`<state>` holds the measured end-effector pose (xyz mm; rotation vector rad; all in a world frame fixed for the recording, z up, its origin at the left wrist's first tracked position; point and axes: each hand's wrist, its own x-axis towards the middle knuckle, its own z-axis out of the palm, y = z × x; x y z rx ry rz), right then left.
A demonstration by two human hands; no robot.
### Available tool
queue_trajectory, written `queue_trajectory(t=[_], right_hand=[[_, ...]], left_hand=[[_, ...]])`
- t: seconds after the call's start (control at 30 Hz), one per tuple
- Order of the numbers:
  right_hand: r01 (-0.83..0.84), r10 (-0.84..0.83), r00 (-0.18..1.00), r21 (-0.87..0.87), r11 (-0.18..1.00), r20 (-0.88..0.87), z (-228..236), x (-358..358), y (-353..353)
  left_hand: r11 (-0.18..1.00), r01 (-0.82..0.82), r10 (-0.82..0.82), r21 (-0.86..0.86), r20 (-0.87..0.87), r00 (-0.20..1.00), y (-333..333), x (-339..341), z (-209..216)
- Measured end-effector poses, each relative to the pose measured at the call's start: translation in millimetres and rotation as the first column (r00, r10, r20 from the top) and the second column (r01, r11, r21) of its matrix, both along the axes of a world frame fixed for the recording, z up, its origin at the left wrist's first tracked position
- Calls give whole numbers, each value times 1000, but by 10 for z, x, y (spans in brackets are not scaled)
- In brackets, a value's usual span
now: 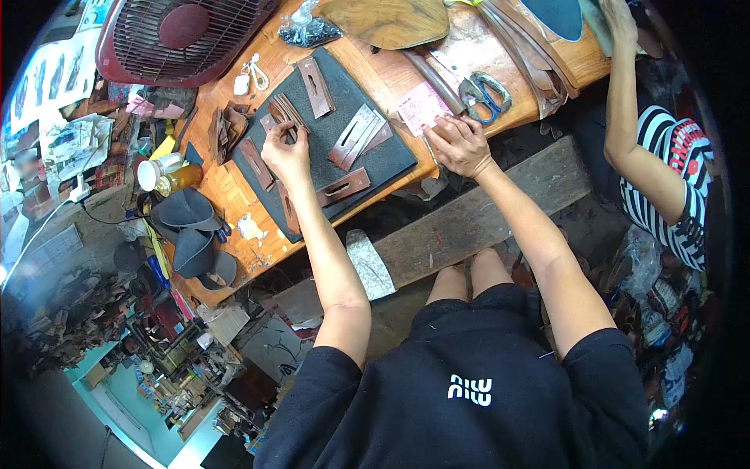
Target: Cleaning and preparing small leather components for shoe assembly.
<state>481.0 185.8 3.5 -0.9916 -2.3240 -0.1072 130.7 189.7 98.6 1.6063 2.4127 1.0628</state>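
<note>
My left hand [287, 156] is at the near end of a small stack of brown leather strips [286, 111], its thumb and forefinger curled into a pinch on a strip. The stack lies on a black mat [344, 82]. Around it on the mat are slotted brown leather pieces [316, 87] and pale strips laid over one another [358, 137]. My right hand [459, 146] rests at the table's front edge beside a pink paper [423, 107]. Its fingers are bent together over a thin, light object that is mostly hidden.
Blue-handled scissors [483, 98] and a tape-like ring lie beyond my right hand. Leather sheets [525, 55] are piled at the far right. A red fan [184, 31] stands at the back left, near a jar [178, 180]. Another person's arm [623, 102] reaches in at the right.
</note>
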Motion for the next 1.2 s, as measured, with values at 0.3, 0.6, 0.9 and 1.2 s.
queue_trajectory(t=[0.3,0.6,0.9,1.2], right_hand=[[2,-2,1000,-31,1000,20,-53,37,-21],[-4,5,1000,-23,1000,23,-18,25,-14],[2,-1,999,-21,1000,40,-50,33,-18],[5,-5,999,-14,1000,46,-62,37,-23]], left_hand=[[997,-39,28,-71,-148,989,8,309,150],[999,33,-31,0,-291,956,-117,461,164],[939,236,-254,-249,-42,966,-268,781,190],[906,233,-162,-353,218,962,-219,762,205]])
